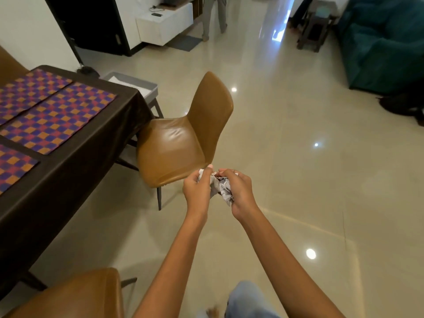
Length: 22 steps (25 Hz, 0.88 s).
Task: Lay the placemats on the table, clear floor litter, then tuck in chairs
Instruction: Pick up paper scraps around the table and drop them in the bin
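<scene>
Both hands meet in front of the body, the left hand (pixel 197 188) and right hand (pixel 238 191) curled around one crumpled wad of paper (pixel 220 187), fingers pinching it from either side. Judging by the grip, the wad is being squeezed smaller so it carries easily to a bin. Just beyond the hands stands a tan chair (pixel 181 138), angled away from the table (pixel 75 161) and not yet tucked in. Checkered placemats (pixel 57 115) already lie flat on the dark tablecloth, side by side. A second tan chair (pixel 73 294) sits near the table's close edge, on the glossy floor (pixel 298 180).
</scene>
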### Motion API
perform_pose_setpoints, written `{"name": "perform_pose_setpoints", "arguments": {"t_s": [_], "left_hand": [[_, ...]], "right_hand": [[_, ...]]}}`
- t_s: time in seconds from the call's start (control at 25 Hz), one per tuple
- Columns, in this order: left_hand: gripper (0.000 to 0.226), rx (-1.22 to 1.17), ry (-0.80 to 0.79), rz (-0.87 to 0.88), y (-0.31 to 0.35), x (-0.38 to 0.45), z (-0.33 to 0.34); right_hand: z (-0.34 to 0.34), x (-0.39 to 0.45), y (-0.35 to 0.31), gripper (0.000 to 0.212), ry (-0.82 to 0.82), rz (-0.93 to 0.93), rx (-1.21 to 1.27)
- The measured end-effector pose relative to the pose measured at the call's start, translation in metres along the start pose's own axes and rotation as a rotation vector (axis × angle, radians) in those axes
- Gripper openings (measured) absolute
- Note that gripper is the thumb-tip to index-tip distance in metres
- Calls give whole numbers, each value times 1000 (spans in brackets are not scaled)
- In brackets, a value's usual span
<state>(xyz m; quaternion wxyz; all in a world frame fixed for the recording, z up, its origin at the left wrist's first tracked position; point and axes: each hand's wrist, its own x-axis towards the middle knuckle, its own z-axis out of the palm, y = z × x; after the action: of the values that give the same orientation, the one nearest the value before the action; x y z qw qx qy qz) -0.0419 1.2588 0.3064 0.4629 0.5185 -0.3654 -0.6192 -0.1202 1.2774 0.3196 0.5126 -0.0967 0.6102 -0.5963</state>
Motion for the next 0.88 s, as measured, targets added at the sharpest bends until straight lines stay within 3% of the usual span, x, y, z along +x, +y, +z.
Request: {"name": "perform_pose_setpoints", "arguments": {"t_s": [0.24, 0.44, 0.64, 0.88], "left_hand": [[35, 52, 66, 67, 29, 165, 128], [26, 34, 178, 80, 65, 305, 209], [19, -5, 339, 84, 102, 435, 243], [35, -66, 589, 94, 137, 607, 239]], "right_hand": [[15, 181, -111, 11, -42, -66, -94], [54, 335, -201, 15, -170, -95, -295], [125, 463, -244, 13, -329, -144, -446], [244, 607, -286, 7, -542, -195, -633]]}}
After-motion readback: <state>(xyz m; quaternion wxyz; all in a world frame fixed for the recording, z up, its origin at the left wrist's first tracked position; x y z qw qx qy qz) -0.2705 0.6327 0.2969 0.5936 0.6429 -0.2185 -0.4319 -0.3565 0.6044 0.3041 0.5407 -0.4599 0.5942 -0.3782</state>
